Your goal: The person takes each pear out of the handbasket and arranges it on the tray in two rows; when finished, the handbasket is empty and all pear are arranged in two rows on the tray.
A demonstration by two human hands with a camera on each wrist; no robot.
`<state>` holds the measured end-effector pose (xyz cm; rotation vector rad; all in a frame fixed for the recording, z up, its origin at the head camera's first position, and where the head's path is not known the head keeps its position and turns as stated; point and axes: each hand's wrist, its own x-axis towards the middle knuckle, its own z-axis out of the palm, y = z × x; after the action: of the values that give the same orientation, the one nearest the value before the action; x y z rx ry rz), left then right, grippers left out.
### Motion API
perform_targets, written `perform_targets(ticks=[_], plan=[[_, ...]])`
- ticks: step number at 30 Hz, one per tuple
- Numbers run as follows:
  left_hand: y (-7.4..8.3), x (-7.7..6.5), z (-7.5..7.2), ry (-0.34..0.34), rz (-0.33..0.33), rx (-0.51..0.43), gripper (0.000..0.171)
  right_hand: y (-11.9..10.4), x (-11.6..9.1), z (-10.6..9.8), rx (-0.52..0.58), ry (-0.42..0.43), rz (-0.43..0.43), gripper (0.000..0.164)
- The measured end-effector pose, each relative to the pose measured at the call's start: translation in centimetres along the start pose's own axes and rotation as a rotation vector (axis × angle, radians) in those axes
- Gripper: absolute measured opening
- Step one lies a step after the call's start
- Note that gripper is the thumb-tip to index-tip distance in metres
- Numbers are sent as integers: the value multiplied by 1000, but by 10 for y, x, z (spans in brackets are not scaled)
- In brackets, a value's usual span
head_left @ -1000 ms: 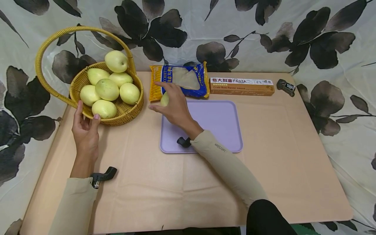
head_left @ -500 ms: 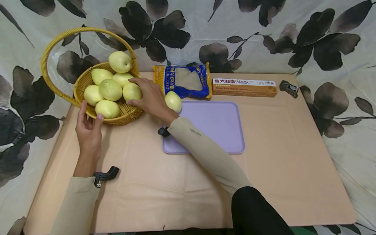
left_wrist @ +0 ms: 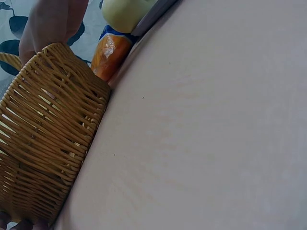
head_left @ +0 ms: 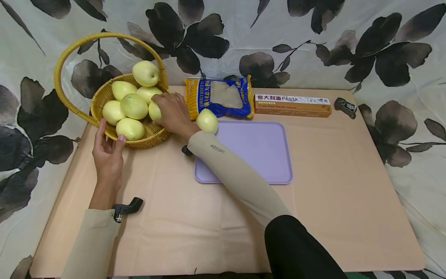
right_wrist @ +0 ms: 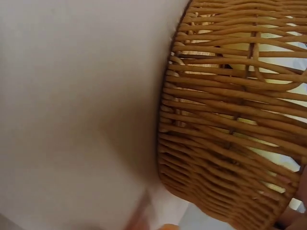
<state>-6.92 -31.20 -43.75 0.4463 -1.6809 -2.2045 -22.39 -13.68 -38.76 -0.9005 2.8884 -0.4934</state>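
Note:
A yellow wicker basket [head_left: 148,142] with a tall arched handle stands at the back left, heaped with several pale yellow-green fruits [head_left: 134,106]. My left hand [head_left: 108,162] holds the near rim, thumb at the front; in the left wrist view its fingertips [left_wrist: 25,224] show at the bottom of the basket wall [left_wrist: 48,129]. Reaching in over the right rim, my right hand [head_left: 174,112] grips a fruit [head_left: 154,111] and covers part of it. Another fruit [head_left: 207,121] lies at the back left corner of the lilac tray [head_left: 254,155]. The right wrist view shows mostly basket weave [right_wrist: 230,115].
Behind the tray lies a blue and yellow pasta bag [head_left: 224,97]. To its right come an orange-brown pasta box [head_left: 292,105] and a small black packet [head_left: 345,107]. A floral cloth [head_left: 334,35] hangs behind the table [head_left: 334,217].
My right hand has set a fruit down at the tray's corner, moved left to the basket and closed round another fruit there. My left hand has stayed on the rim.

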Motion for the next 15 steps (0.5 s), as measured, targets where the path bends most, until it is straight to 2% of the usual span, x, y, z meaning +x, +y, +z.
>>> perform_targets(ticks=[4,9,12,15], plan=[[1,0,0,-1,0,8,79,-3,1,-1,-33,5,-11,68],[2,-1,0,5,-9,1,78,-2,-1,0,-9,36,-13,66],[2,0,1,6,-5,5,78,-1,-5,-4,30,76,-6,69],[1,1,1,2,7,3,78,-2,-11,-11,113,97,21,71]])
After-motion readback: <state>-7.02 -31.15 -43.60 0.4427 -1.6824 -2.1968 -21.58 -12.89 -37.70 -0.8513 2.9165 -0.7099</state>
